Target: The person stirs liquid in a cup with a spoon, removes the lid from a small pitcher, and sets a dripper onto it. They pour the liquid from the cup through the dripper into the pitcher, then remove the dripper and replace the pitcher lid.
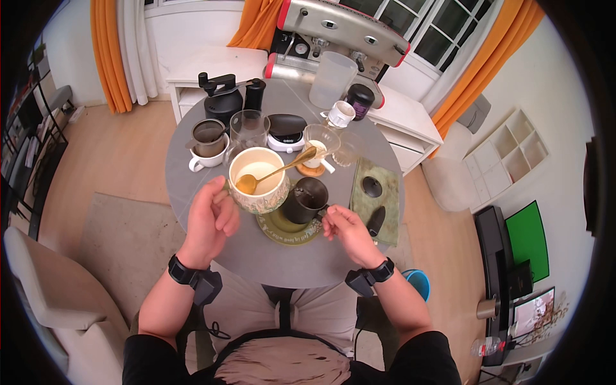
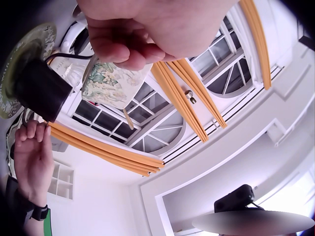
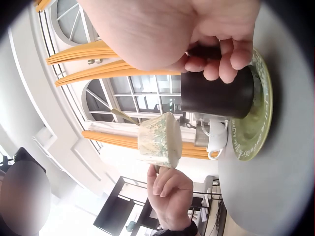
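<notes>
My left hand (image 1: pixel 215 221) grips the handle of a cream cup (image 1: pixel 260 204) with a green leafy pattern, held up above the table. A gold spoon (image 1: pixel 277 172) lies across the cup's mouth, its bowl inside near the rim. With my right hand (image 1: pixel 351 232) I pinch the handle of a black mug (image 1: pixel 308 204), which stands over a green plate (image 1: pixel 273 228) with white lettering on its rim. Something dark shows inside the mug. In the right wrist view, my fingers (image 3: pixel 227 61) curl at the mug's handle side, and the patterned cup (image 3: pixel 156 140) hangs beyond.
Behind the cup are a glass jar (image 1: pixel 247 131), a white scale (image 1: pixel 285 142), a glass dripper (image 1: pixel 321 139) and a white cup (image 1: pixel 208 159) with a filter. A black grinder (image 1: pixel 223 102) stands farther back. A green cloth (image 1: pixel 366 199) lies at right. An espresso machine (image 1: pixel 340 29) stands beyond.
</notes>
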### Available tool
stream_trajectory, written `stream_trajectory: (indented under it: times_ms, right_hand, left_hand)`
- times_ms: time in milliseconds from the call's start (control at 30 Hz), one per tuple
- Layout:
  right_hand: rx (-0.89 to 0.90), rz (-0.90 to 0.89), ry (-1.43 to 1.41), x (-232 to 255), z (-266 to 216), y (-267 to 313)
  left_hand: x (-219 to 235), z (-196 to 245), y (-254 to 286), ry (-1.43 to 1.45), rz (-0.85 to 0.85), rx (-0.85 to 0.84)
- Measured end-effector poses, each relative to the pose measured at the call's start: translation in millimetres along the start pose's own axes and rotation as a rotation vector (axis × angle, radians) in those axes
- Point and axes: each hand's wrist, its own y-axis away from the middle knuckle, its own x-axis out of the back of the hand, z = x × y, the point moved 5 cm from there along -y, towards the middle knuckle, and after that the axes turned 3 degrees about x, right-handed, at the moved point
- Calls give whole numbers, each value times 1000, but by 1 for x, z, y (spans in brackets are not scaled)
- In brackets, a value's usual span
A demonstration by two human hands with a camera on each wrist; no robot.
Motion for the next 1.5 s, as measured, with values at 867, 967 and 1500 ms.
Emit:
stream_trajectory:
  times_ms: [867,967,1500]
  right_hand:
    - [63,513,-138,113,8,47]
    - [65,555,-99,111,12,45]
    - [109,636,72,94,17,36]
  left_hand:
    - [-17,-82,-19,-23,-47,183]
    - [-16,-85,-23,-29,-35,194]
    - [-13,-89,-32,-68,-57,269]
